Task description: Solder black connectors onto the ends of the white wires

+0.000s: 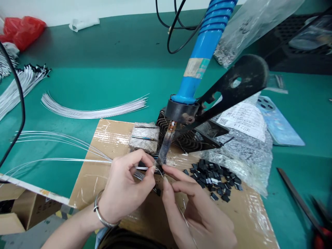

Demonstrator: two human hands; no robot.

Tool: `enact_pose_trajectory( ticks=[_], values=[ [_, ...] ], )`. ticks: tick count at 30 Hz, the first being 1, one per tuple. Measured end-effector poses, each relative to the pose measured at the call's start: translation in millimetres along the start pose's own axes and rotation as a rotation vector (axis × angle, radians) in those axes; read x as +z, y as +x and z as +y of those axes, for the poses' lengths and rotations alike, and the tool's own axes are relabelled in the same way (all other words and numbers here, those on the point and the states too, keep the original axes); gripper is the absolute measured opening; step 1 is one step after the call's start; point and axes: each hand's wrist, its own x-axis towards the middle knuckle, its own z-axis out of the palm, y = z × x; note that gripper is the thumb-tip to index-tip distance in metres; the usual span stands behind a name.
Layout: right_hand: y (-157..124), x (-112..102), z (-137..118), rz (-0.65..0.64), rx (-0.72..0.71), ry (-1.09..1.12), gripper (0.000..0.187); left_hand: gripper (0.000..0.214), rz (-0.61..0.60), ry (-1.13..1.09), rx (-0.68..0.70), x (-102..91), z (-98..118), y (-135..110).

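Note:
My left hand (124, 188), with a metal bangle on its wrist, pinches thin white wires (141, 168) close to the metal tip of a blue-handled soldering iron (164, 148). A small black part (158, 169) sits at that tip, partly hidden by my fingers. My right hand (197, 212) is next to it, with thumb and forefinger curled near the tip. I cannot tell what those fingers hold. A loose pile of small black connectors (214, 181) lies on the taped cardboard sheet (103, 148), just beyond my right fingers.
A black metal stand (223, 83) clamps the iron above a round fan grille (176, 136). Behind it are a fibrous block (144, 137), white wire bundles (93, 109), and a labelled bubble-wrap bag (241, 159). Red-handled pliers (301, 204) lie at the right on the green mat.

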Motion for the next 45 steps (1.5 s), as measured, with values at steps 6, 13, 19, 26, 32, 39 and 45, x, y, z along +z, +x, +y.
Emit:
enact_pose_trajectory(
  ticks=[6, 13, 19, 26, 32, 39, 45],
  values=[
    [1.1, 0.3, 0.8, 0.011, -0.036, -0.059, 0.017, 0.011, -0.005, 0.008, -0.007, -0.7, -1.5, 1.5],
    [2.2, 1.5, -2.0, 0.017, -0.031, -0.060, 0.017, 0.011, -0.004, 0.016, -0.015, -0.9, -1.3, 0.7],
    [2.6, 1.0, -2.8, 0.023, -0.044, -0.062, 0.018, 0.011, 0.005, 0.017, -0.017, -1.1, -0.7, 0.4],
    [2.4, 1.3, -1.1, 0.019, -0.070, -0.070, 0.019, 0.011, -0.005, 0.005, -0.018, 0.1, -2.0, 1.1],
    [4.3, 1.8, -2.7, 0.028, -0.073, -0.112, 0.018, 0.011, -0.002, 0.009, -0.010, 0.0, -1.1, 1.3],
    [5.1, -0.8, -4.1, 0.022, -0.094, -0.134, 0.018, 0.012, -0.004, 0.021, -0.023, -0.3, -1.0, -0.3],
    [5.5, 0.3, -5.3, 0.012, -0.106, -0.120, 0.021, 0.012, -0.003, 0.009, -0.025, -0.6, -1.2, 0.3]
  ],
)
